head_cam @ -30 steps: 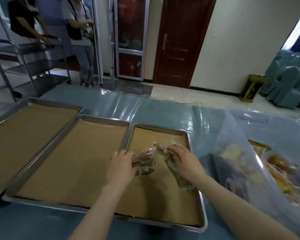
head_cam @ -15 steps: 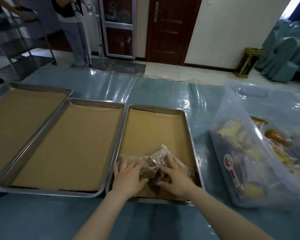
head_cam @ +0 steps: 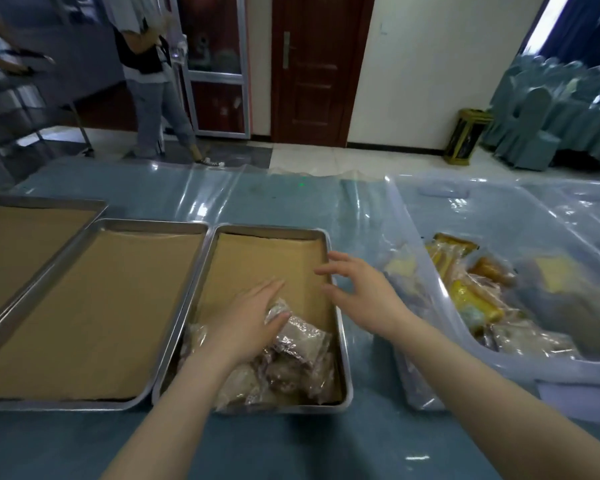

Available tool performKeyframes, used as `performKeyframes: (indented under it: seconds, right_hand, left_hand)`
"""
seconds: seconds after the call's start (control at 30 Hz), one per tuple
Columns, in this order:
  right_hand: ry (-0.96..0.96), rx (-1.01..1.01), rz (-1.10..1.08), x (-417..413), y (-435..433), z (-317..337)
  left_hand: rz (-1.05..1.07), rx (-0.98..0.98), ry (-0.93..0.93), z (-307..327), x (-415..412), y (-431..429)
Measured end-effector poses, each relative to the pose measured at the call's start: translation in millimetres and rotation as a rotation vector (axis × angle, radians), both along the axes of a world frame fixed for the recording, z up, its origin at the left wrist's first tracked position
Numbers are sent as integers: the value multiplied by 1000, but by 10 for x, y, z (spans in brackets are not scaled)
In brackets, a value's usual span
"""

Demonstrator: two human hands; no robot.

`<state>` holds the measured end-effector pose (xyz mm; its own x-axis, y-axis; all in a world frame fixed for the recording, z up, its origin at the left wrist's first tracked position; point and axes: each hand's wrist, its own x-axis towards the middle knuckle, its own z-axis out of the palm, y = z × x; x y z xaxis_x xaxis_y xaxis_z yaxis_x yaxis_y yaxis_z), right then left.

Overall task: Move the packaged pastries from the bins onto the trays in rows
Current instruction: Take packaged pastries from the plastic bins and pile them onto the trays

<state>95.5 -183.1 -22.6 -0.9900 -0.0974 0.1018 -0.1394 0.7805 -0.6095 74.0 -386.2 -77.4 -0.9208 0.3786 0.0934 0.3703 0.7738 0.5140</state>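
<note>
Three metal trays lined with brown paper lie side by side. The right tray (head_cam: 343,348) holds a few packaged pastries (head_cam: 298,358) in clear wrap along its near end. My left hand (head_cam: 253,317) lies flat over them with straight fingers, touching the top wrapper. My right hand (head_cam: 364,292) hovers over the tray's right rim, fingers spread and holding nothing. To the right stands a clear plastic bin (head_cam: 440,289) with several more packaged pastries (head_cam: 478,299), yellow and brown.
The middle tray (head_cam: 94,223) and left tray (head_cam: 42,202) carry only paper. A second clear bin (head_cam: 582,209) sits at the far right. The blue table has a plastic sheet. People stand by a metal rack (head_cam: 11,109) beyond the table.
Both hands let go of the pastries at the tray's near end. My right hand lifted away toward the right rim; my left hand stays flat on the pile.
</note>
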Motion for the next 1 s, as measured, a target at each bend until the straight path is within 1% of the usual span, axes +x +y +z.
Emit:
performKeyframes:
  seconds: [0.17,0.23,0.3,0.47,0.57,0.6,0.7,0.77,0.83,0.9,1.0]
  right_hand:
    - [31,47,4,217,616,337]
    - [88,115,29,282,876,397]
    - [104,200,39,299,1177,407]
    - [30,266,15,253,2067,309]
    - [-101,339,39,159,2617,260]
    - [-185,402,47,126,2787,230]
    - [-471,631,105,91,3185,53]
    - [-598,677,144,107,3320,-104]
    - [-599,653,155,83,3363,-203]
    - [-593,650,195,25,3336,-259]
    - [-732,700,311,-1,3247,-348]
  left_hand:
    - [-30,82,2,182,97,546]
    - [-42,92,28,240,140,737]
    - [-66,101,66,302,174,928]
    - [-115,118,142,512,217,1465]
    - [-164,138,143,637,227,1802]
    - [-189,109,153,671,212,1919]
    - [-280,-67,192,749,122,2276]
    - [-328,-165,208,787,69,2479]
    - [-364,-255,218,822,-1,2668]
    - [-396,-356,175,839,-90,2893]
    - [-447,-523,97,806,-260,3318]
